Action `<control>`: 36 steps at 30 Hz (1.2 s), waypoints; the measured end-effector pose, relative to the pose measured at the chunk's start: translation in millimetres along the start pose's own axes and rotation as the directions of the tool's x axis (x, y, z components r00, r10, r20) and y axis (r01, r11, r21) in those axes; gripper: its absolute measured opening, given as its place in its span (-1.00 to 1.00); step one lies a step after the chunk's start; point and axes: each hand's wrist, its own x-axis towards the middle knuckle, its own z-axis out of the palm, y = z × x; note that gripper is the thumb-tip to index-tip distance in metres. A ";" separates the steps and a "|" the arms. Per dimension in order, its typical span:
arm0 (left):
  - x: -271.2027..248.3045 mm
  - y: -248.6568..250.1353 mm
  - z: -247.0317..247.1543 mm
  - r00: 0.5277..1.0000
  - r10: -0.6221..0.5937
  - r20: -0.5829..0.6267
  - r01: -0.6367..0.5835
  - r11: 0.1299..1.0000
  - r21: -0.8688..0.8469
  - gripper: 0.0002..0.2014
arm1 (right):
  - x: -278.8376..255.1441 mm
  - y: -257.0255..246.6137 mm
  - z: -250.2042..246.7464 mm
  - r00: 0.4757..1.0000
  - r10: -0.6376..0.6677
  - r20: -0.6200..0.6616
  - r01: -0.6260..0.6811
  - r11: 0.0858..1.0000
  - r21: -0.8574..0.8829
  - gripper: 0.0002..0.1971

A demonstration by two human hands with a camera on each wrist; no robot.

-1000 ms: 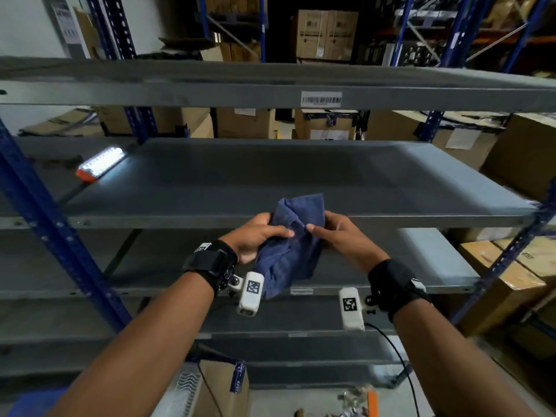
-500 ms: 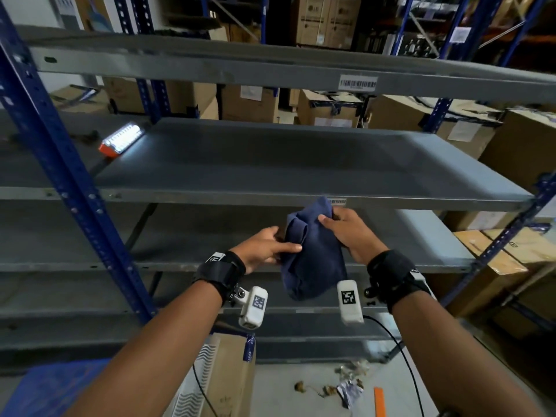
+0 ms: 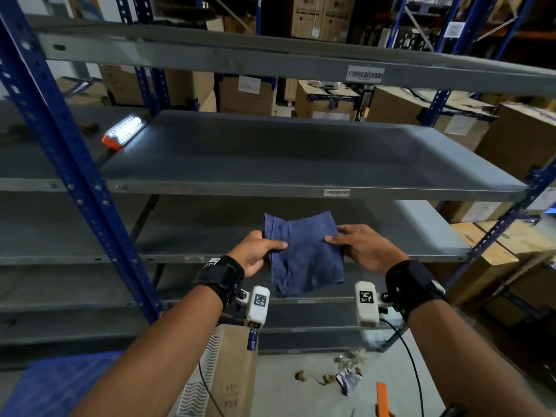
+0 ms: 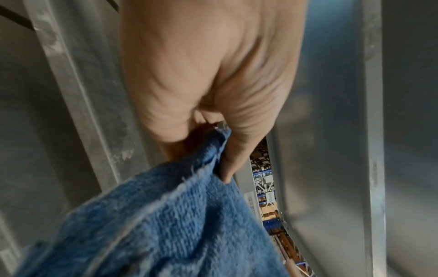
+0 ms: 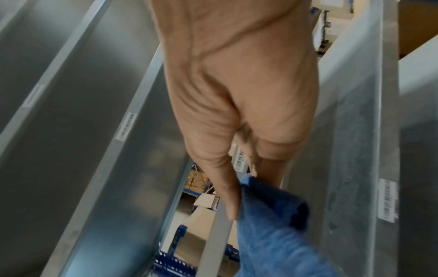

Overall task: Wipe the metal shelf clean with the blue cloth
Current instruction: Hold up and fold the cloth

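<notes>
The blue cloth (image 3: 304,251) hangs spread out flat in front of the grey metal shelves, below the front edge of the middle metal shelf (image 3: 285,158). My left hand (image 3: 258,251) pinches its left edge and my right hand (image 3: 358,248) pinches its right edge. In the left wrist view the thumb and fingers of my left hand (image 4: 213,105) clamp the blue cloth (image 4: 166,221). In the right wrist view my right hand (image 5: 237,116) pinches a corner of the blue cloth (image 5: 267,221). The cloth touches no shelf.
A lit orange-cased lamp (image 3: 123,132) lies at the middle shelf's left end. Blue uprights (image 3: 69,164) frame the rack. Cardboard boxes (image 3: 511,139) stand behind and to the right. A box (image 3: 231,374) and litter (image 3: 346,374) lie on the floor below.
The cloth was bunched between my hands; now my hands have moved apart and lower, and the cloth is stretched out flat. The view has shifted down.
</notes>
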 end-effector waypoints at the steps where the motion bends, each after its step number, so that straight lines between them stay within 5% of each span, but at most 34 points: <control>1: -0.9 0.8 -2.0 1.000 0.004 -0.018 -0.005 1.000 -0.030 -0.67 | 3.3 3.9 -2.6 0.999 -0.003 -0.035 0.002 1.000 -0.011 -0.52; 4: -2.9 2.4 -4.9 0.992 0.035 -0.121 -0.039 0.999 -0.029 -0.53 | 15.7 12.8 -4.5 0.978 -0.046 -0.202 0.027 0.995 -0.095 -0.41; 7: -0.2 1.9 -7.7 0.970 0.099 -0.220 -0.085 0.994 0.075 -0.36 | 31.9 18.9 -6.8 0.965 -0.108 -0.237 0.065 0.981 -0.181 -0.46; 12: -3.8 1.6 -9.8 0.978 0.197 -0.069 -0.179 0.962 0.208 -0.13 | 46.0 17.3 -15.3 0.962 -0.188 -0.197 0.108 0.926 -0.361 -0.64; 19: -1.2 -9.2 -12.3 0.974 0.214 -0.073 -0.143 0.833 0.534 -0.47 | 46.4 16.9 -28.7 0.978 -0.183 0.101 0.209 0.841 -0.499 -0.47; 21: 0.9 -11.1 -10.3 0.965 0.232 -0.120 -0.080 0.700 0.709 -0.50 | 50.3 17.4 -31.3 0.957 -0.233 0.173 0.289 0.699 -0.655 -0.50; 24: 3.7 -12.5 -5.2 0.943 0.296 -0.155 -0.019 0.512 0.859 -0.58 | 54.8 17.4 -30.9 0.916 -0.305 0.262 0.362 0.343 -0.867 -0.58; 26: 4.9 -14.3 -2.8 0.928 0.333 -0.169 -0.016 0.486 0.874 -0.65 | 57.1 19.1 -30.7 0.899 -0.333 0.284 0.385 0.293 -0.875 -0.68; 32: -4.1 -28.7 -7.7 0.941 0.287 -0.181 0.025 0.475 0.880 -0.81 | 79.3 36.4 -39.1 0.904 -0.294 0.311 0.423 0.500 -0.756 -0.84; 36: -21.4 -53.1 -19.4 0.937 0.232 -0.262 0.037 0.680 0.733 -0.80 | 100.2 62.3 -32.8 0.895 -0.160 0.417 0.415 0.646 -0.641 -0.91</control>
